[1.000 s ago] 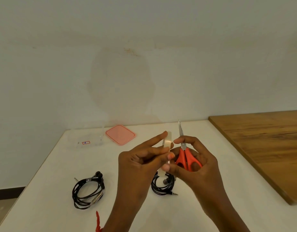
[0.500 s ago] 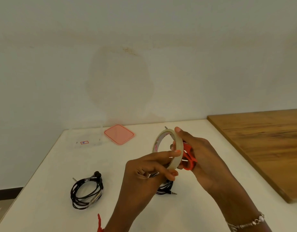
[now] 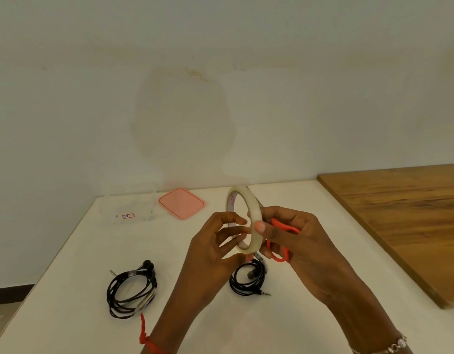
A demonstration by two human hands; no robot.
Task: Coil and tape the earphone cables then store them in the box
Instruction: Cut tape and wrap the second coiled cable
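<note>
The white table (image 3: 67, 315) is carrying a clear plastic box (image 3: 133, 209) at the back and 2 coils: a taped black earphone coil (image 3: 130, 292) on the left, a second black earphone coil (image 3: 246, 283) under the hands. The right hand (image 3: 305, 246) is gripping a clear tape roll (image 3: 251, 208) and orange-handled scissors (image 3: 284, 226). The left hand (image 3: 210, 254) is pinching the roll's lower rim.

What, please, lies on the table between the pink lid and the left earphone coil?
Nothing: in the head view, bare white table separates lid and coil.

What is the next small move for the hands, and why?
Probably the left hand should peel the free end off the tape roll: the right hand holds that roll and the scissors, and an earphone coil lies just below.
</note>
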